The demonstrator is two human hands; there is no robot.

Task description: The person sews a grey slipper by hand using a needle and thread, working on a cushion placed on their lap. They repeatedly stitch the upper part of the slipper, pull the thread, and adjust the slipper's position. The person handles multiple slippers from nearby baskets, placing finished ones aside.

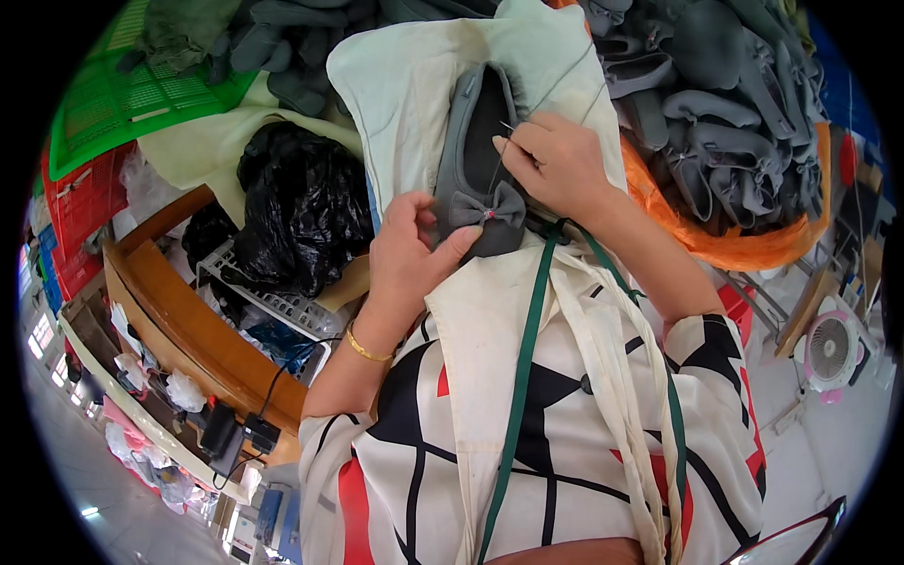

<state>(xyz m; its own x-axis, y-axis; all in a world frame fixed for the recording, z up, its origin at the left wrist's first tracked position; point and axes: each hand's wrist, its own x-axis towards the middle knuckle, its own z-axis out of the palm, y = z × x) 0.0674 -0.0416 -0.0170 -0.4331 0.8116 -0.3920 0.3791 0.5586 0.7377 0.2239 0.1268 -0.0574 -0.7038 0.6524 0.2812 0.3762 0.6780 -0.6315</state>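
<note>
A grey slip-on shoe (454, 151) lies with its toe toward me on a white cloth (391, 89). On its toe sits a grey bow (508, 205) with a small red and white spot at the middle. My left hand (407, 250) grips the shoe's toe from the left, thumb pressed beside the bow. Above the shoe's opening, my right hand (557, 162) is closed in a pinch on a thin needle (508, 125). A fine thread runs between that hand and the bow.
Many grey shoes (725, 141) fill an orange-lined container (697, 240) on the right; more grey pieces (264, 42) lie by a green crate (151, 104). To the left are a black plastic bag (301, 202) and a wooden piece of furniture (202, 325). A fan (832, 347) stands far right.
</note>
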